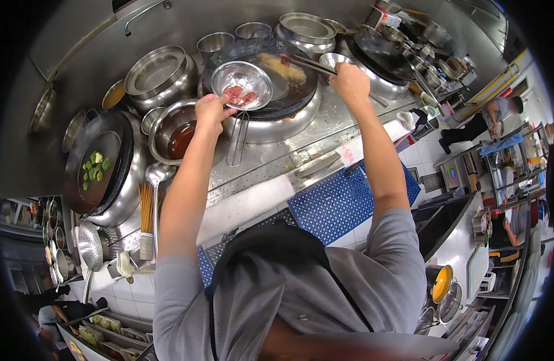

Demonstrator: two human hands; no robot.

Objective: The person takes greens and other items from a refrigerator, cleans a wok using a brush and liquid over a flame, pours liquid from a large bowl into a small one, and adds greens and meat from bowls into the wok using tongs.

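My left hand (210,112) grips the rim of a steel bowl (259,76), tilted over the near left part of a large wok (304,97). Pieces of raw red meat (241,96) lie in the bowl. My right hand (350,84) is closed around metal tongs (311,64), which reach over the wok from the right. A piece of red meat (285,59) is at their tips, beside bubbling yellowish oil (281,70). A wire handle (237,142) sticks out below the bowl; what it belongs to is partly hidden.
A steel pot of dark red liquid (182,140) stands by my left forearm. Farther left, a wok (110,158) holds broccoli (95,169). A bamboo brush (146,216) and a ladle (157,173) lie near the counter edge. Another wok (380,54) stands right. Co-workers (489,117) are farther off.
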